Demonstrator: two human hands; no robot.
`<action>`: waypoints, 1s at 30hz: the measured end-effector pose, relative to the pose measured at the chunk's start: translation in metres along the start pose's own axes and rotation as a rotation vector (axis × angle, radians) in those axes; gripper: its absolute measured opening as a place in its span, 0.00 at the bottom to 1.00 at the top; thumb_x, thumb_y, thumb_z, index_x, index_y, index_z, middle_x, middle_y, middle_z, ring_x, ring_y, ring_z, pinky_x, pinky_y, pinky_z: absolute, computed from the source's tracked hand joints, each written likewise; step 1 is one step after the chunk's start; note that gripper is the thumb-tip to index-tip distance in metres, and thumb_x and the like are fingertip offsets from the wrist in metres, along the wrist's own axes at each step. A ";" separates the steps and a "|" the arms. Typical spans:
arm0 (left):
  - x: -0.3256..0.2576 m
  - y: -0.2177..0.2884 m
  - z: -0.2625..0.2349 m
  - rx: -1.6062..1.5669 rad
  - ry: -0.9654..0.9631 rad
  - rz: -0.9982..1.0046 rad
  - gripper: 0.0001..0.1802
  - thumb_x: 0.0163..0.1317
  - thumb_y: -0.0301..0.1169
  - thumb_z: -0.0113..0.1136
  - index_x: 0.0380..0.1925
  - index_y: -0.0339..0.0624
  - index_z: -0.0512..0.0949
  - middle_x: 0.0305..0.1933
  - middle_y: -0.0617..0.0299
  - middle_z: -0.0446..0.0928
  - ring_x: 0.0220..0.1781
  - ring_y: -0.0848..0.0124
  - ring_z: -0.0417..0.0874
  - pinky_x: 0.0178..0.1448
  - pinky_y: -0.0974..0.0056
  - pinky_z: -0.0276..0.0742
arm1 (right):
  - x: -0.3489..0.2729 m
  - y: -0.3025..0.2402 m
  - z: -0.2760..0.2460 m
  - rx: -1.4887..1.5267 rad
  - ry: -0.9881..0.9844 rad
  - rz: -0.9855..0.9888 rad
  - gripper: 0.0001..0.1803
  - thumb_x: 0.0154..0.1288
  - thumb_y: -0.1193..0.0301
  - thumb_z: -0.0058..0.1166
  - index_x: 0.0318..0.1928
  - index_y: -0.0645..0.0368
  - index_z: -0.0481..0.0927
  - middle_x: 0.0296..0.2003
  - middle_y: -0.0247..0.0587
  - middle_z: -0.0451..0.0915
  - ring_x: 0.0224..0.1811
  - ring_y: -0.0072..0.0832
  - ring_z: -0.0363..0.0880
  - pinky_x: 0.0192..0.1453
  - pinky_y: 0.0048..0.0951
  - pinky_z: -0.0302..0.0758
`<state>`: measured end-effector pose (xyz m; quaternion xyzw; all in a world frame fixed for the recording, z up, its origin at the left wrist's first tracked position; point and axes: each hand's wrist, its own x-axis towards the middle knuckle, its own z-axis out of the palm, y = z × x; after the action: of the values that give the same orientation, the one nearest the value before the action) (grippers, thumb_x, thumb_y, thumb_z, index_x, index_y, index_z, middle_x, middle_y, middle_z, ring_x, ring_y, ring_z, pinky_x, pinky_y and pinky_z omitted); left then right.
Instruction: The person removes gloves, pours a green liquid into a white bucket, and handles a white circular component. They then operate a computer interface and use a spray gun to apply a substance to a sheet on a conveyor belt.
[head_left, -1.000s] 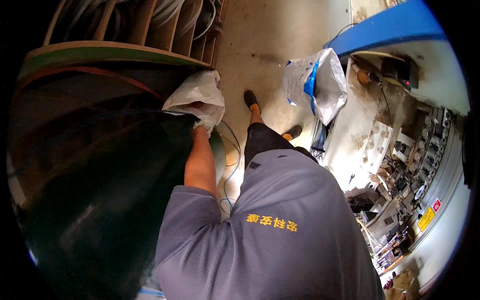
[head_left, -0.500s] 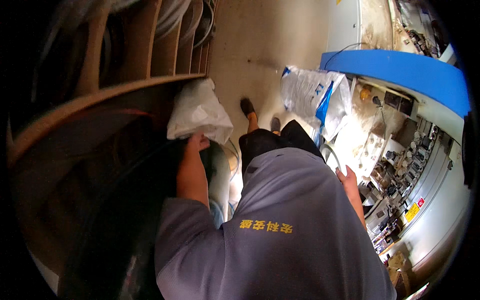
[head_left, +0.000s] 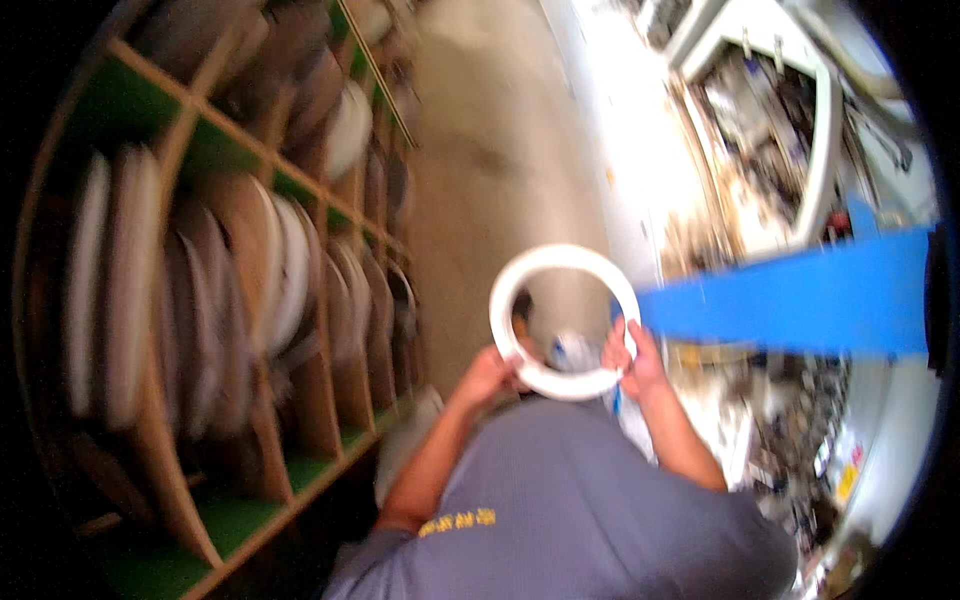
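A white edge-banding roll point(head_left: 565, 257), a wide ring with an open middle, is held up in front of my body. My left hand point(head_left: 488, 376) is closed on its lower left rim. On the right side of the rim my right hand point(head_left: 634, 357) grips it, fingers wrapped round the band. Through the hole of the roll I see part of the floor and something white and blue. Motion blur softens the fingers of both hands.
To my left stands a wooden shelf rack point(head_left: 330, 440) with green-floored compartments, holding several rolls point(head_left: 255, 250) on edge. A blue panel point(head_left: 790, 295) juts in from the right, beside a machine point(head_left: 800, 420) with exposed parts. A floor aisle point(head_left: 470, 200) runs ahead between them.
The roll, half hidden at my right side before, is now raised in front of me. My left hand has left the white bag and taken hold of the roll. My view has swung toward the shelves.
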<state>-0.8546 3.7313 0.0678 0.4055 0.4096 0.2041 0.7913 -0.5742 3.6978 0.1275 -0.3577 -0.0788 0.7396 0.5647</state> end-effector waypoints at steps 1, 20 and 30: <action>0.014 0.034 -0.004 0.266 0.132 -0.121 0.20 0.72 0.44 0.55 0.51 0.39 0.78 0.41 0.60 0.84 0.37 0.71 0.85 0.38 0.65 0.81 | 0.026 -0.009 -0.007 0.101 0.079 0.013 0.13 0.75 0.59 0.48 0.36 0.54 0.73 0.16 0.29 0.65 0.16 0.21 0.60 0.26 0.27 0.62; 0.376 0.324 -0.140 -0.455 0.140 0.162 0.20 0.71 0.35 0.56 0.58 0.38 0.67 0.52 0.46 0.81 0.49 0.60 0.86 0.46 0.58 0.87 | 0.460 -0.286 0.083 -0.521 -0.097 -0.093 0.35 0.75 0.40 0.28 0.49 0.60 0.73 0.26 0.43 0.80 0.21 0.30 0.79 0.25 0.30 0.76; 0.477 0.729 -0.314 -0.206 0.583 1.001 0.16 0.70 0.27 0.51 0.55 0.33 0.66 0.49 0.46 0.82 0.46 0.58 0.87 0.47 0.54 0.89 | 0.645 -0.366 -0.134 -0.382 0.478 0.001 0.29 0.70 0.43 0.45 0.49 0.59 0.72 0.28 0.44 0.77 0.23 0.32 0.77 0.24 0.33 0.74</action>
<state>-0.8268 4.6215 0.3222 0.3977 0.3471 0.6947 0.4886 -0.2747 4.3628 -0.0637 -0.6215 -0.0811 0.6066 0.4892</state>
